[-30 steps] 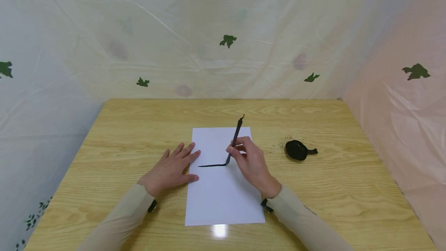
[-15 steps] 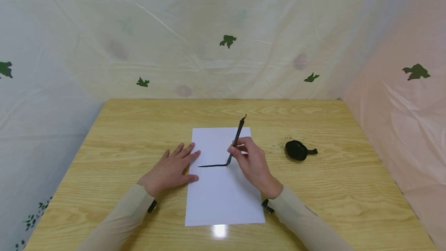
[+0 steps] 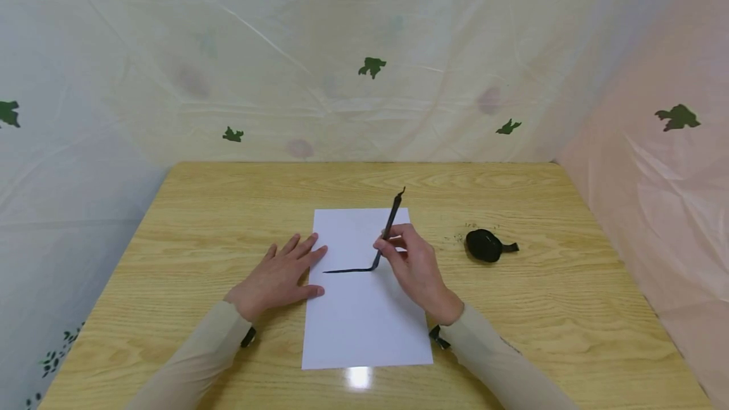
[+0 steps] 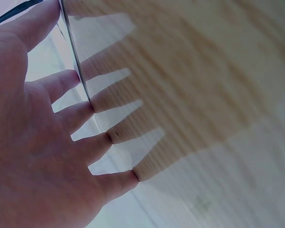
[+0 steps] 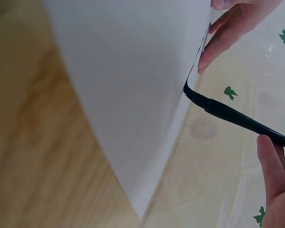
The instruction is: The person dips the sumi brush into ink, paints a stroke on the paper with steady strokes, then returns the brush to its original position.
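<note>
Screened-off table area; type of building cannot be told. Wood-grain table (image 3: 228, 201) bounded at back and both sides by creased pale sheets (image 3: 273, 93) printed with green birds (image 3: 373, 67).

small black wrist pieces (image 3: 249, 336) adjoin beige sleeves (image 3: 196, 359).
</note>
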Available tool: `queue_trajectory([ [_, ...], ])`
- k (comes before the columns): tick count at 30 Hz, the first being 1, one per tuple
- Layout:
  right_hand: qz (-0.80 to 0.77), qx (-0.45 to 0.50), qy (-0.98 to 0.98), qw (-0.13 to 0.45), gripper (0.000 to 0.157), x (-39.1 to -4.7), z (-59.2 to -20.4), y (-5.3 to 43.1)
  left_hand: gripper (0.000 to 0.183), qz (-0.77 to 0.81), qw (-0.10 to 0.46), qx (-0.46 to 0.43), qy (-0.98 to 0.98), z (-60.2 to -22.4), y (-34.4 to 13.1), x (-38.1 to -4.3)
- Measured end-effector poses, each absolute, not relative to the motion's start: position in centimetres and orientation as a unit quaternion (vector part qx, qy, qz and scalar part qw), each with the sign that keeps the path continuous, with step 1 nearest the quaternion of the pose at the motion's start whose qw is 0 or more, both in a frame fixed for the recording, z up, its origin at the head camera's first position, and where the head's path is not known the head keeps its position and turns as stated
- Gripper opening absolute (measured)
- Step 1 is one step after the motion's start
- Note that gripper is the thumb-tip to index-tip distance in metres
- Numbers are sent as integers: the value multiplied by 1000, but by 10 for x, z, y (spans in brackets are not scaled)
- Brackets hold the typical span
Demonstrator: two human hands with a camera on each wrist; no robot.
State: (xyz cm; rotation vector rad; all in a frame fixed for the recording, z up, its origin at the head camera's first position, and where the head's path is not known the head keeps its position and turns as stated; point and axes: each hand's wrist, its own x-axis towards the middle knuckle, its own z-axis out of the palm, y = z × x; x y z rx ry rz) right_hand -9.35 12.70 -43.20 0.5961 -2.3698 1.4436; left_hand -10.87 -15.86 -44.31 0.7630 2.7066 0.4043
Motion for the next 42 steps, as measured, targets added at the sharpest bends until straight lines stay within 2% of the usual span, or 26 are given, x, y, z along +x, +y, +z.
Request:
queue_trajectory([
  [27, 515, 227, -807, 179, 23, -95, -436, 134, 77, 143, 142, 271, 941, -441, -158, -109],
  [42, 516, 219, -809, 177, 23, -95, -434, 137, 78, 142, 147, 269, 941, -441, -158, -109],
])
